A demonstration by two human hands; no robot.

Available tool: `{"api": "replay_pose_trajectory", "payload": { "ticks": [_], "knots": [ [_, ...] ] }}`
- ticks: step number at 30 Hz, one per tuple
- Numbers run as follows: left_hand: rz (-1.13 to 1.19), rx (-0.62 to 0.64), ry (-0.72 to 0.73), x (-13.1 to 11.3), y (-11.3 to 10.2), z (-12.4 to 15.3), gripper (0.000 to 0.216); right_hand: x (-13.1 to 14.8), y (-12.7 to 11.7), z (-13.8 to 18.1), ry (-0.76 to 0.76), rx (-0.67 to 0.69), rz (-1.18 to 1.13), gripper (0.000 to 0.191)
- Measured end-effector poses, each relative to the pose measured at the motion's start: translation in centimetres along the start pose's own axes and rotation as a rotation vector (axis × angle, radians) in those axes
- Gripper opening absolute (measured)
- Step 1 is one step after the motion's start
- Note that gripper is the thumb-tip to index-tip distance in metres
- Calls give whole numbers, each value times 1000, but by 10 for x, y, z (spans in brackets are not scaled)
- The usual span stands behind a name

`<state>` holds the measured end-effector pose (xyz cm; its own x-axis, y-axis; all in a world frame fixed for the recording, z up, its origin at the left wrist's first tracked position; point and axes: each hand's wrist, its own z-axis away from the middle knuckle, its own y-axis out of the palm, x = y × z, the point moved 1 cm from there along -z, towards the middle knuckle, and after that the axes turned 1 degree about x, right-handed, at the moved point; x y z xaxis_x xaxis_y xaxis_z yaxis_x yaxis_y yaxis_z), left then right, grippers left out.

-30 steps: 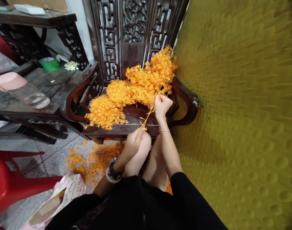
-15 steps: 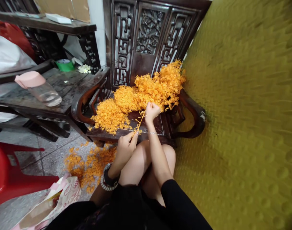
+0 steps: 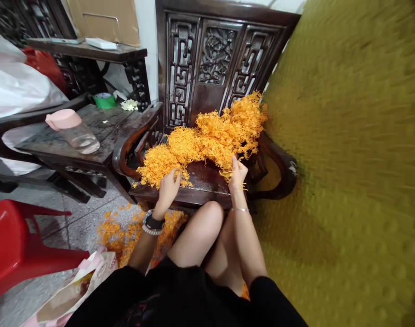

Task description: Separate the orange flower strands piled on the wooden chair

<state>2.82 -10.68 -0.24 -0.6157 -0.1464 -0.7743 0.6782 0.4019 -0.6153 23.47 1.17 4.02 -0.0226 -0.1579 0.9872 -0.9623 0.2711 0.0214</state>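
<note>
Orange flower sprigs (image 3: 224, 131) lie heaped along the seat of a dark carved wooden chair (image 3: 207, 193), the bushiest part toward the back right. At the chair's front left is a rounded pile of loose orange blossoms (image 3: 156, 163). My left hand (image 3: 168, 190) is at this pile's right edge, fingers curled in toward the thumb; what they hold, if anything, is too small to make out. My right hand (image 3: 239, 175) is closed around a thin orange sprig (image 3: 225, 174) in front of the heap, with strands poking out on both sides of the fist.
Orange bits (image 3: 121, 236) litter the tiled floor left of my knees. A red stool (image 3: 10, 245) and a paper bag (image 3: 78, 290) stand at the lower left. On the side table are a pink-lidded bottle (image 3: 76, 131) and green tape (image 3: 104, 101). A yellow textured surface (image 3: 347, 159) borders the right.
My hands have drawn apart: the left moved up to the blossom pile, the right moved right and slightly down. The sprig stretched between them is no longer there. The view has shifted slightly.
</note>
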Motion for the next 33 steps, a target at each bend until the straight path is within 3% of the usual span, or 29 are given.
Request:
{"api": "replay_pose_trajectory", "payload": {
  "ticks": [3,8,12,15,19,21,25,29,33],
  "knots": [
    [-105,-18,-66,17,23,-17,31,15,-9,20,95,203,-101,49],
    [-87,-108,-161,30,39,-21,48,39,-25,50,400,636,-712,33],
    [36,-160,-134,25,34,-22,48,47,-34,66,459,634,-927,19],
    [192,-104,-18,4,26,-18,49,49,-37,77,542,640,-977,19],
    [693,218,273,-46,18,4,57,50,-39,90,684,702,-949,18],
    [879,391,338,-68,17,18,56,52,-41,95,700,731,-926,15],
    [998,455,199,-83,26,37,42,55,-49,101,729,758,-895,17],
    [1074,502,18,-74,37,43,35,48,-51,103,751,744,-840,21],
    [1135,599,-221,-64,43,45,28,34,-46,106,660,707,-751,36]
  ]
}}
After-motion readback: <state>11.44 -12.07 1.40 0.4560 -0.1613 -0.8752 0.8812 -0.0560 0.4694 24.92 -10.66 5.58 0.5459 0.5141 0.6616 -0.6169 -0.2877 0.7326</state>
